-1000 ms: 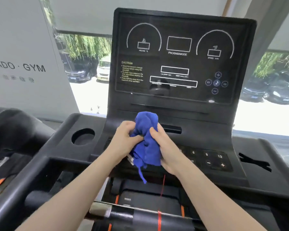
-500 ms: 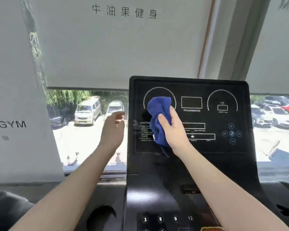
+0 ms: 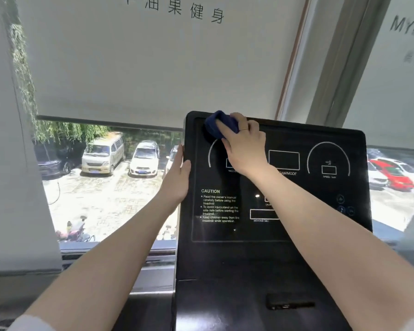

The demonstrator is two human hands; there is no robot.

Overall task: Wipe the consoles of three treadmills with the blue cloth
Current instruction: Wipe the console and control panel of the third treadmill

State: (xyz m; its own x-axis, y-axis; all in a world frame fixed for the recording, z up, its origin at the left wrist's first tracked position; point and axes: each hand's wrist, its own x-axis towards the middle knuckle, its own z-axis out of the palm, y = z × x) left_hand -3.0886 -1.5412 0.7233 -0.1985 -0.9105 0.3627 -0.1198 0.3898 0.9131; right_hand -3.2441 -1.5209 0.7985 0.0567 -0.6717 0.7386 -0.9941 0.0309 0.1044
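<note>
A black treadmill console (image 3: 296, 187) stands upright in front of me, its dark panel printed with white dials, boxes and a CAUTION text. My right hand (image 3: 245, 144) presses a bunched blue cloth (image 3: 219, 124) against the panel's top left corner; most of the cloth is under my fingers. My left hand (image 3: 177, 177) is wrapped around the console's left edge at mid height, thumb on the front face.
Behind the console is a window with a white roller blind (image 3: 153, 68) pulled halfway down and parked cars outside. A window frame post (image 3: 320, 58) rises at the upper right. A white panel (image 3: 7, 163) stands at the left.
My right hand slid the cloth up from the left dial to the top left corner. My left hand moved right and took hold of the console's left edge. The camera tilted up and closer.
</note>
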